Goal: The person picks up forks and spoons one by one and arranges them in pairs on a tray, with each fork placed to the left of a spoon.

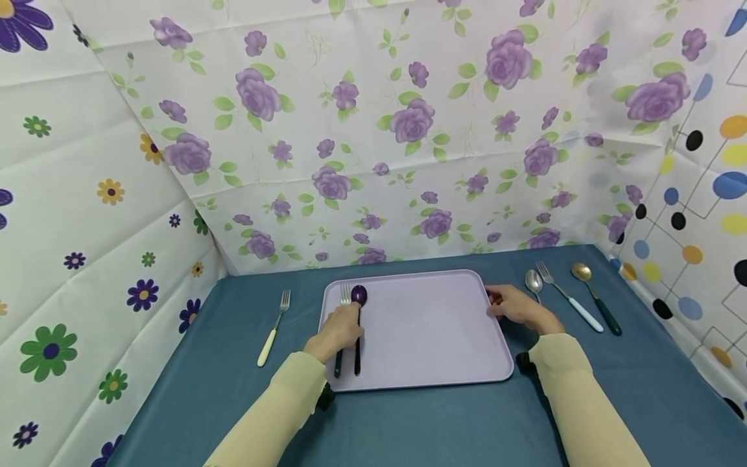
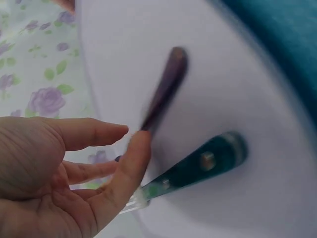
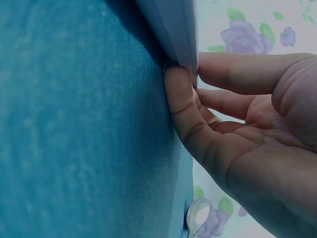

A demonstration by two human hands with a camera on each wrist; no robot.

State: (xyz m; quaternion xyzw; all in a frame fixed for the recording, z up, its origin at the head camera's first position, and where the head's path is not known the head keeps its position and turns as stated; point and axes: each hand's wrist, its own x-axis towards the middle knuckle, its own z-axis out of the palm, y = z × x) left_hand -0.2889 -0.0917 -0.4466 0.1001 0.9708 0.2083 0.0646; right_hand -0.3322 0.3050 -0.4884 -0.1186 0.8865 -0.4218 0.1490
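Note:
A pale lilac tray [image 1: 432, 331] lies on the blue cloth. On its left side, a dark green-handled fork [image 1: 338, 363] and a purple spoon [image 1: 358, 296] lie side by side, handles toward the person. My left hand [image 1: 341, 329] is over both, hiding their middles. In the left wrist view, the spoon's dark handle [image 2: 171, 84] runs between thumb and index fingertip, which pinch it, while the fork's green handle [image 2: 203, 163] extends past the index finger. My right hand [image 1: 519, 308] grips the tray's right rim; in the right wrist view, the thumb is above and a finger [image 3: 181, 96] underneath.
A cream-handled fork [image 1: 274, 327] lies left of the tray. To the right lie a silver spoon [image 1: 533, 283] partly hidden by the right hand, a white-handled fork [image 1: 574, 301] and a gold spoon with a dark green handle [image 1: 598, 299]. Flowered cloth walls [image 1: 350, 162] surround the table.

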